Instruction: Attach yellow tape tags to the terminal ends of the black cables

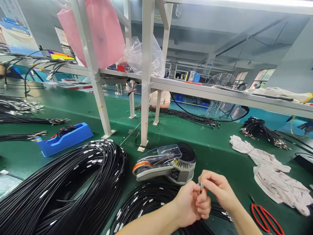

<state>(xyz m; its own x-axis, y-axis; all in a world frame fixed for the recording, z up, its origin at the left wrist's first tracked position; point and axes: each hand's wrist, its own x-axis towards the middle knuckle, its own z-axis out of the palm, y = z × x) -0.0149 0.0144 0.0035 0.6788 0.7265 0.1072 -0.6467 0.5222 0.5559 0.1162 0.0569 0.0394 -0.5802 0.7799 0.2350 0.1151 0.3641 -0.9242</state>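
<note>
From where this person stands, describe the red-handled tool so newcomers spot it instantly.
On the green tabletop, look right of the right hand, nearer the person than the pale gloves. There lies the red-handled tool, set apart by bright red against whitish fabric.

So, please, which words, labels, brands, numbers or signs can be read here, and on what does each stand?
No text can be read with certainty.
Dark label on the grey machine: pale marks, too small.
Marks on or inside the clear bag: too small.
Wall sign at upper left: too blurred.
Red-and-white item at left: too blurred.
</note>
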